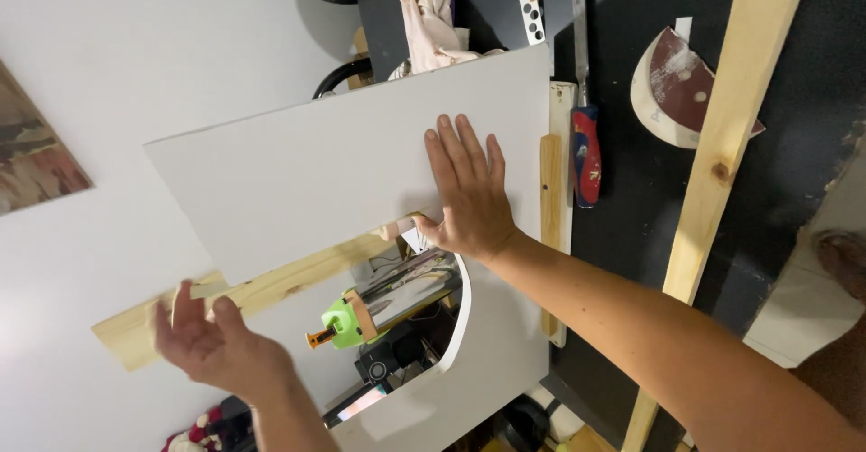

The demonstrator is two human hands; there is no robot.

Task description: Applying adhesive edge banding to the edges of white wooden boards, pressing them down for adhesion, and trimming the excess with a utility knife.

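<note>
Pressing flat and open on the white panel (361,168), the right hand (469,195) grips nothing; left hand (212,344) seemingly empty.

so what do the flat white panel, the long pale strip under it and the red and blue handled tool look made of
The flat white panel looks like a painted or laminated board: smooth, matte, thin edge. The long pale strip is bare softwood, showing grain and knots. The red and blue handled tool, likely a chisel, has a grey metal blade and a glossy handle, plastic or rubber.
</note>
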